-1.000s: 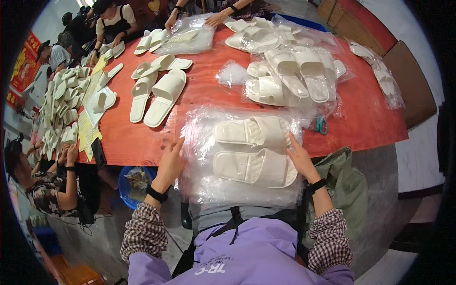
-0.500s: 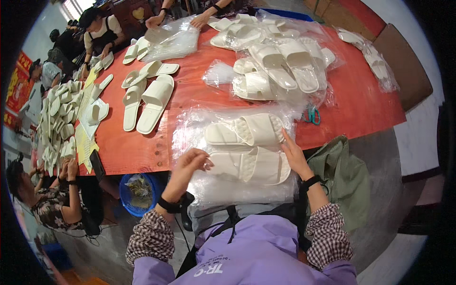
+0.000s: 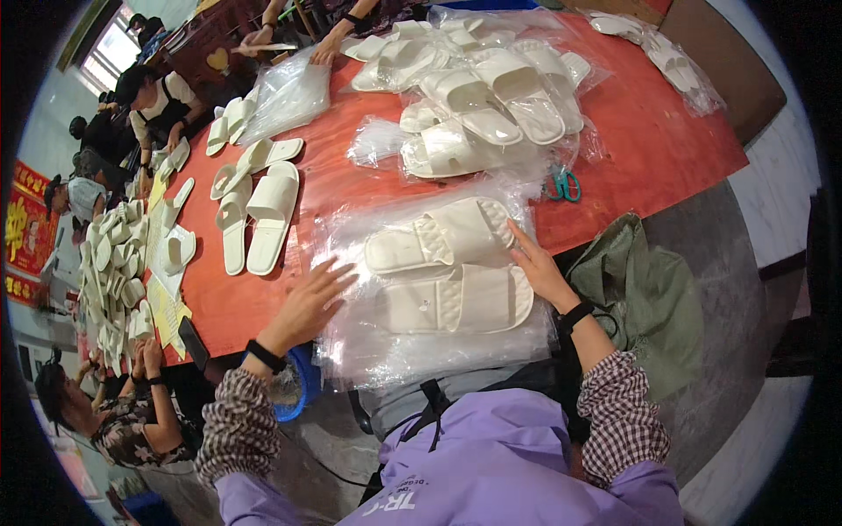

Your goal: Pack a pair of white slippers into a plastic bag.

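A pair of cream slide slippers [image 3: 443, 267] lies on a stack of clear plastic bags [image 3: 386, 346] at the near edge of the red table [image 3: 653, 140]. My left hand [image 3: 311, 298] rests flat with fingers spread on the plastic at the left of the pair. My right hand [image 3: 539, 267] lies open against the right ends of the two slippers, fingertips on the upper one. Neither hand grips anything.
Bagged cream slippers [image 3: 491, 96] are heaped at the table's far side, with teal scissors [image 3: 564, 184] beside them. Loose slippers [image 3: 259, 215] lie to the left. A green cloth [image 3: 645, 294] hangs on my right. Other people work along the left and far edges.
My left hand has moved from the plastic's left edge, lifted over it, and now lies spread on the plastic beside the slippers. My right hand stayed at the slippers' right ends.
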The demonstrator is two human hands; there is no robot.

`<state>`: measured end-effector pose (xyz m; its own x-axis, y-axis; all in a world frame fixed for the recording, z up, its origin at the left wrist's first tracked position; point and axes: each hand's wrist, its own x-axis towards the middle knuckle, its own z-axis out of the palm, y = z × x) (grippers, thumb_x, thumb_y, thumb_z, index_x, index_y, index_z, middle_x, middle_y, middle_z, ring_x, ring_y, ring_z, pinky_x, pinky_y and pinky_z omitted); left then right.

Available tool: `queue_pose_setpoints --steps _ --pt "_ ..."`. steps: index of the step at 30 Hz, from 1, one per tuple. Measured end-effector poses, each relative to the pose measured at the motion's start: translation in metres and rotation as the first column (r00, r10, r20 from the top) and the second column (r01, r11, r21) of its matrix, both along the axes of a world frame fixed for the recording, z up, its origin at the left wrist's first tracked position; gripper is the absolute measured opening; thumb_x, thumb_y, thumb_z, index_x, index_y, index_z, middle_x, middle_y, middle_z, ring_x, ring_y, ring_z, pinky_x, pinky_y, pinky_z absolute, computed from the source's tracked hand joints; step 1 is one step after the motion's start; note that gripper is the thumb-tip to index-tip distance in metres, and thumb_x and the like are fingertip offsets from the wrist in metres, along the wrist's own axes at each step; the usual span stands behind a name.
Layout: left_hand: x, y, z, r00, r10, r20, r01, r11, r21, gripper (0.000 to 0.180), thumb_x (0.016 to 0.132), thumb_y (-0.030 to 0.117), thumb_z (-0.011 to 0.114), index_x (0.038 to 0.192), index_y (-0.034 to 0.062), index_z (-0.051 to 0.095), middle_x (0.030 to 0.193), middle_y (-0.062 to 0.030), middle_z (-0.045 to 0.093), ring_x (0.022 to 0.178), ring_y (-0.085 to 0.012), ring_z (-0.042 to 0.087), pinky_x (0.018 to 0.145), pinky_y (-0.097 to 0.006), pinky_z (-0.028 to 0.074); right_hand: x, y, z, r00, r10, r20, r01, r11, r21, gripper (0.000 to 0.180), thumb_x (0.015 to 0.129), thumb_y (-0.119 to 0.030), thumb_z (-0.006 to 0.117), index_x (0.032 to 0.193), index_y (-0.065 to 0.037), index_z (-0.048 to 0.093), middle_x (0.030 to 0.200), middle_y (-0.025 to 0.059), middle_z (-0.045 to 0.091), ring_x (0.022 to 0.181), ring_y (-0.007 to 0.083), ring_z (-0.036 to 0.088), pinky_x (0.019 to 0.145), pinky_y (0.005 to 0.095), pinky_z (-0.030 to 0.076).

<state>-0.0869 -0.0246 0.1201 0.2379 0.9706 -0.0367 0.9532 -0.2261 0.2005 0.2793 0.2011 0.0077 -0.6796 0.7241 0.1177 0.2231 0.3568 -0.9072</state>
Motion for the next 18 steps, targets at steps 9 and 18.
queue_pose_setpoints --steps 9,18 --pt "0.065 0.093 -0.04 0.864 -0.503 -0.009 0.501 0.862 -0.072 0.07 0.083 0.044 0.063 0.146 0.0336 0.035 0.156 -0.0163 0.017 0.143 -0.0389 0.018 0.117 -0.053 0.015 0.002 -0.006 0.012 0.986 0.023 0.165 -0.014 0.998 -0.053 0.064 0.097 -0.014 0.048 0.152 -0.007 0.016 0.154 0.0162 0.027 0.142 0.027 0.028 0.114 0.0337 0.024" --pt "0.09 0.12 -0.075 0.861 -0.421 0.286 0.428 0.903 0.04 0.025 0.082 0.015 0.059 0.106 0.0077 0.061 0.112 -0.0091 0.059 0.121 -0.0283 0.048 0.111 -0.049 0.027 -0.002 -0.013 0.007 0.989 -0.045 0.144 0.033 0.996 0.089 0.062 0.096 -0.01 0.048 0.15 -0.007 0.02 0.15 0.0206 0.032 0.136 0.0328 0.037 0.108 0.0364 0.033"
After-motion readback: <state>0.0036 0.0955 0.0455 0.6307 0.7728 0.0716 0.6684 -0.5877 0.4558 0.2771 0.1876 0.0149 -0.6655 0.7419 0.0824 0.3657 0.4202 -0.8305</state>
